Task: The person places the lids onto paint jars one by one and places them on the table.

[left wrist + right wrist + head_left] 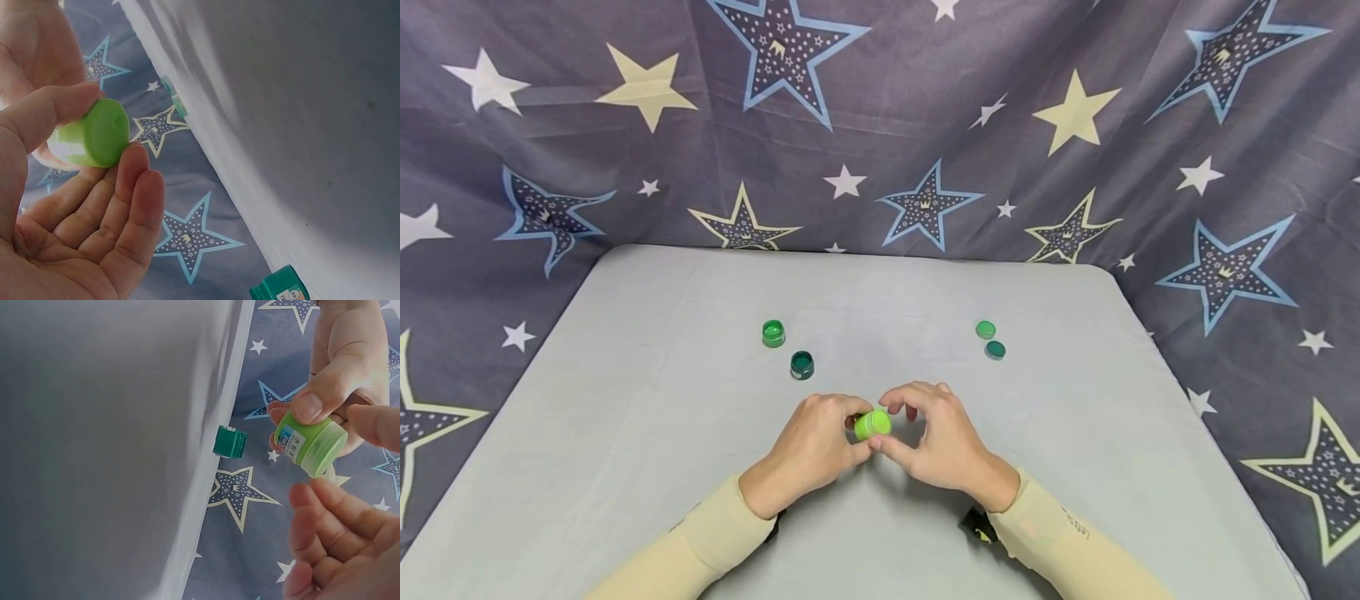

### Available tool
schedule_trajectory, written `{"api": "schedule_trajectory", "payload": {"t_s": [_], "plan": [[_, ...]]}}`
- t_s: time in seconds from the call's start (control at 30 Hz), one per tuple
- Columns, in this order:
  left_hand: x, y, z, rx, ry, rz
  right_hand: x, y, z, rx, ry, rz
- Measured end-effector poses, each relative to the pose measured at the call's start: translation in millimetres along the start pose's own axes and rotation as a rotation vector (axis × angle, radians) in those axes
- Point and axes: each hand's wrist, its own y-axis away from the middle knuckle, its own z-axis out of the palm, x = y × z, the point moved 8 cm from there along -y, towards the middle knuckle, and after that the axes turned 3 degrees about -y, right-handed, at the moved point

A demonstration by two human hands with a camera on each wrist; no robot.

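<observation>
A small lime-green paint jar is tilted between both hands, above the front middle of the table. My left hand grips its body, thumb on one side and fingers on the other; its rounded base shows in the left wrist view. Its pale green lid is on and points toward my right hand. The right thumb and index fingertip are right at opposite edges of that lid, with the other fingers curled. In the right wrist view a printed label shows on the jar's side.
Left of centre stand two uncapped paint jars, one bright green and one dark green. Two round lids, light green and dark green, lie to the right on the grey table. A star-patterned curtain hangs behind.
</observation>
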Motion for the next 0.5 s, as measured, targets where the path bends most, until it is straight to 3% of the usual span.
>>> {"api": "schedule_trajectory", "payload": {"t_s": [0.23,0.5], "plan": [[1.4,0.5,-1.0,0.009,-0.003,0.018,-2.1,1.0,2.9,-0.031,-0.027,-0.056],[1.9,0.0,-1.1,0.009,-0.006,0.01,-3.4,0.3,2.9,-0.019,-0.039,-0.058]]}}
